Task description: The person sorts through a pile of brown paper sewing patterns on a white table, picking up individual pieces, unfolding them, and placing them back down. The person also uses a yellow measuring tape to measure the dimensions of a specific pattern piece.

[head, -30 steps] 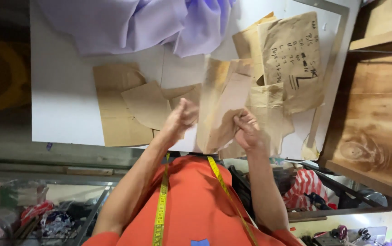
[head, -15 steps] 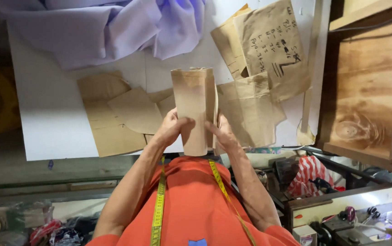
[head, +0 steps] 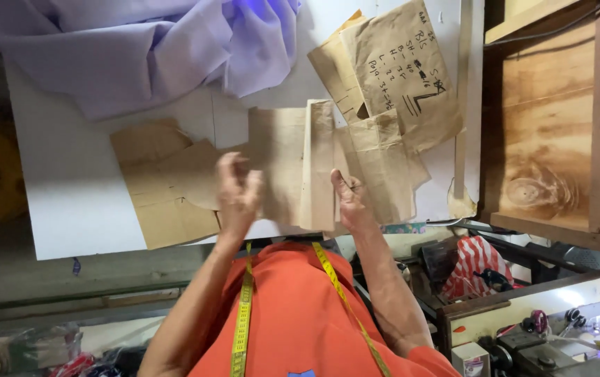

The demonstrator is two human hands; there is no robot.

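I hold a folded brown paper pattern piece point(head: 293, 160) upright over the white table point(head: 70, 209). My right hand point(head: 347, 202) grips its lower right edge, thumb on the front. My left hand point(head: 238, 192) has its fingers spread on the paper's lower left part, unfolding it. More brown paper pieces lie on the table: some flat ones point(head: 160, 181) to the left, and a written-on one point(head: 405, 70) at the upper right.
A lilac cloth point(head: 153, 49) is bunched at the table's far side. A wooden shelf unit point(head: 558, 139) stands at the right. A yellow measuring tape point(head: 244, 314) hangs over my orange shirt. Cluttered items and a red-and-white bag point(head: 481, 265) lie lower right.
The folded paper, held narrow and upright before, has been opened wider to the left. My left hand has slid left with fingers spread; my right hand stays on the right edge.
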